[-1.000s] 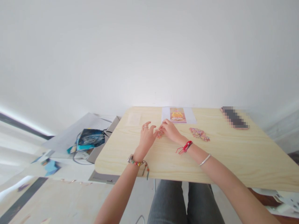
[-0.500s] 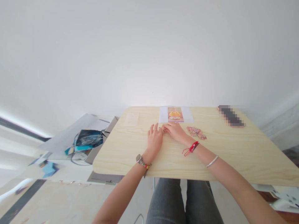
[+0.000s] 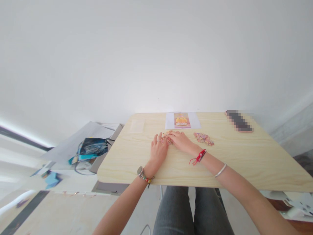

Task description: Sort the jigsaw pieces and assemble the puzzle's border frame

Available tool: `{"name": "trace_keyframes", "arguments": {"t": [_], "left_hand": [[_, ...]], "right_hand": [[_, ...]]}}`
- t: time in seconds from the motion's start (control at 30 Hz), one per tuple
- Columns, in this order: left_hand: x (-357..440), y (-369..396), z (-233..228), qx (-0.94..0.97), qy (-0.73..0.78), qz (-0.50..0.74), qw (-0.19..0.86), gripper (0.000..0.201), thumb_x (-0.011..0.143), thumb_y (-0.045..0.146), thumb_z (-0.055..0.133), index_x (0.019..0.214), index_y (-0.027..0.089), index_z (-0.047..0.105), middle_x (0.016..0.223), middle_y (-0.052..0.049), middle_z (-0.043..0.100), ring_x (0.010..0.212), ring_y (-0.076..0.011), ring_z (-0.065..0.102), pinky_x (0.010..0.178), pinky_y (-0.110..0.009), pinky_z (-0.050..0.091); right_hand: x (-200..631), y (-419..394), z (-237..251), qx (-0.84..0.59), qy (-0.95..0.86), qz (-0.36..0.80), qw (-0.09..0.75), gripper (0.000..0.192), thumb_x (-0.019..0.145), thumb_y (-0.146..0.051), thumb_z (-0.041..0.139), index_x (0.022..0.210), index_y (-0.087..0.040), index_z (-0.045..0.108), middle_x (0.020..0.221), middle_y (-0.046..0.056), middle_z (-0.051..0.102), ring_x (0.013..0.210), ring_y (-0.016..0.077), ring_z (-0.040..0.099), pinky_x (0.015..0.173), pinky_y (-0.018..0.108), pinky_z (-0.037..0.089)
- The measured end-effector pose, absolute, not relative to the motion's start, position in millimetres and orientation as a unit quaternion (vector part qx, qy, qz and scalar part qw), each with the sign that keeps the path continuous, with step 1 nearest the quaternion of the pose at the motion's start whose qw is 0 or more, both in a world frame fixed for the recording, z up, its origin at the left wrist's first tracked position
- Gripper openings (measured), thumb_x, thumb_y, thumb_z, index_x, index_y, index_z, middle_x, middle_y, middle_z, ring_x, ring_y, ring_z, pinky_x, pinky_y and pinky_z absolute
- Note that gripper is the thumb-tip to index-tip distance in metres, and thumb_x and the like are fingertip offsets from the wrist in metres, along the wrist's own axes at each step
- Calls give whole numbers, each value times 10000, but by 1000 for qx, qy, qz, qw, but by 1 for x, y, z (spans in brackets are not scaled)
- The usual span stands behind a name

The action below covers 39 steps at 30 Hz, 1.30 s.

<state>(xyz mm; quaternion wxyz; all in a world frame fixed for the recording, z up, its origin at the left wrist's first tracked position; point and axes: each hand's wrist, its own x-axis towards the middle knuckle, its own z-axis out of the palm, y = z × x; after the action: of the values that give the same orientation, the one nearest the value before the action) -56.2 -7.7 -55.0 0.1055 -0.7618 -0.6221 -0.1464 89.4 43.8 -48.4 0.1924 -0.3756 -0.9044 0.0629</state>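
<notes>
Between my two hands lies a small heap of pinkish, multicoloured jigsaw pieces [image 3: 167, 139], partly hidden by fingers. My left hand [image 3: 158, 150] rests at the heap's left side, fingers stretched out and apart, a ring on one of them. From the right, my right hand [image 3: 180, 141] lies low with its fingers reaching over the heap's edge and touching the pieces. A second pile of jigsaw pieces [image 3: 203, 138] lies on the table right of my right hand. Behind the hands is a white sheet [image 3: 169, 121] with a printed picture [image 3: 182, 120] of a yellow figure.
A phone [image 3: 239, 122], blurred out, lies at the table's [image 3: 244, 156] back right. A pale, see-through rectangle [image 3: 137, 126] sits at the back left. Beyond the left edge, a dark and teal bag [image 3: 93, 147] lies on a lower surface. The white wall [image 3: 156, 58] stands behind.
My left hand has shifted slightly left, and the hands are further apart. More of the pieces between them shows. The second pile lies as before.
</notes>
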Motion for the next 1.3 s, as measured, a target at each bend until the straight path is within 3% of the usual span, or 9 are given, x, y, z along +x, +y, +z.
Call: {"name": "trace_keyframes", "arguments": {"t": [0.13,0.23,0.37,0.43,0.6,0.7,0.93,1.17,1.3], "left_hand": [[-59,-11,-55,-760,-620,-163,105,357,861,212,456,1215,212,496,1325,-150,441,1222,-323,398,903,-476,445],[-64,-14,-53,-757,-620,-179,102,364,859,255,477,1219,201,494,1337,-156,422,1223,-336,389,908,-470,443],[-70,-14,-52,-740,-642,-185,77,401,853,321,497,1218,156,497,1320,-187,429,1221,-351,385,917,-482,436],[-72,-13,-53,-731,-656,-176,64,420,851,343,497,1214,131,499,1316,-203,427,1225,-363,377,917,-498,431],[-67,-17,-55,-736,-650,-176,64,445,823,311,545,1230,143,483,1334,-207,406,1239,-374,356,919,-525,419],[-49,-20,-53,-776,-600,-182,69,471,805,276,572,1253,185,455,1364,-178,387,1259,-351,343,939,-523,408],[25,9,-48,-872,-474,-124,10,445,846,239,502,1272,149,409,1384,-163,387,1304,-290,314,965,-445,407],[36,25,-40,-886,-453,-101,-3,381,877,168,401,1254,112,386,1286,-166,486,1152,-222,507,885,-356,461],[26,14,-43,-890,-446,-96,12,407,859,164,434,1260,116,382,1319,-175,456,1228,-230,435,911,-363,448]], "right_hand": [[106,37,-37,-378,-892,63,238,316,862,-104,430,1138,-178,564,1164,111,566,1096,201,488,919,387,384],[146,24,-31,-443,-860,22,251,287,863,-160,435,1114,-182,573,1175,118,553,1081,231,486,904,407,389],[206,3,-40,-602,-777,-9,182,349,860,-344,458,1150,-169,543,1080,143,585,1017,295,505,836,441,404],[224,-3,-49,-620,-770,-4,146,378,858,-325,448,1185,-149,518,1089,152,579,1013,295,507,840,433,404],[222,-2,-63,-572,-805,5,159,449,829,-232,473,1272,-162,445,1174,136,540,1066,274,484,888,407,403],[209,4,-60,-550,-816,14,181,426,830,-187,467,1256,-178,459,1167,121,544,1058,253,494,900,398,412],[195,19,-61,-529,-824,-12,203,390,852,-121,421,1230,-164,505,1178,134,554,1071,247,510,908,411,436],[193,24,-66,-467,-846,16,258,386,865,-115,403,1227,-166,527,1200,136,568,1120,231,516,957,437,426],[195,10,-67,-446,-855,28,264,399,874,-123,390,1244,-193,521,1261,115,532,1173,231,482,982,450,411]]}}
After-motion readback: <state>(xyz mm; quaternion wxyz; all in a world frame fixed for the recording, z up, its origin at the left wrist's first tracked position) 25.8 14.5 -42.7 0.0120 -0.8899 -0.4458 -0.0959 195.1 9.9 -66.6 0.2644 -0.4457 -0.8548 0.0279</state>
